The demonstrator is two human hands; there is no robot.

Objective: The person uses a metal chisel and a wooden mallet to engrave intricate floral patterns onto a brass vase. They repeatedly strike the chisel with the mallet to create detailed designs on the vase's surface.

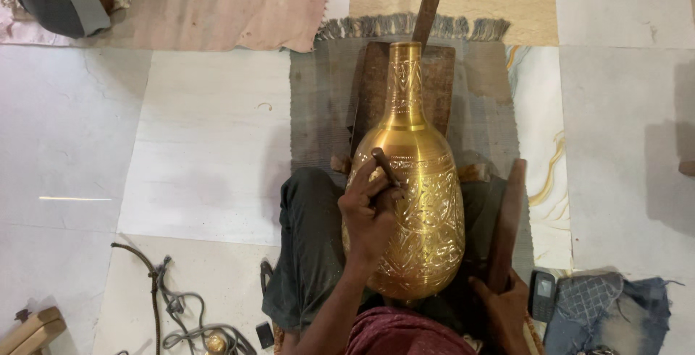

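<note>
Gripping the chisel (385, 166) in my closed left hand (371, 214), I am pressing it against the brass vase (427, 217), whose neck is pointing away from me; my right hand (503, 304) is clutching a wooden stick (507, 225).

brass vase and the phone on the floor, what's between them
In the head view, a dark wooden stick lies between the brass vase and the phone, with the right hand holding its lower end.

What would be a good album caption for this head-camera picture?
Left hand presses a chisel against an engraved brass vase; right hand grips a wooden mallet.
</note>
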